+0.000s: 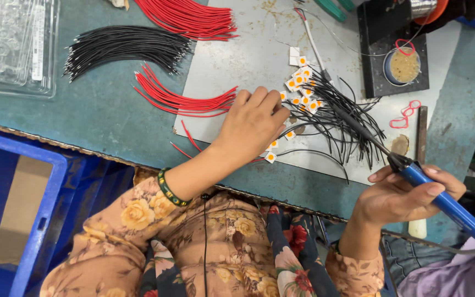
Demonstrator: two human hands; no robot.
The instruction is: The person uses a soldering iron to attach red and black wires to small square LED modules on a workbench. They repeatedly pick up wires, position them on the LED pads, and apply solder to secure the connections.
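Note:
My left hand [253, 122] rests knuckles-up on the grey work sheet [237, 60], fingers curled over small white square LED chips [301, 82] with yellow centres; what the fingers pinch is hidden. My right hand [408, 195] grips a blue-handled soldering iron [446, 204], whose dark shaft points up-left into a tangle of short black wires [353, 124] beside the chips. A few chips [271, 157] lie just below my left hand.
Bundles of red wires [193, 19], black wires [122, 47] and more red wires [185, 103] lie on the teal table. A clear plastic tray [12, 44] sits far left, a black block with a round flux tin [403, 65] far right, a blue crate [34, 220] below.

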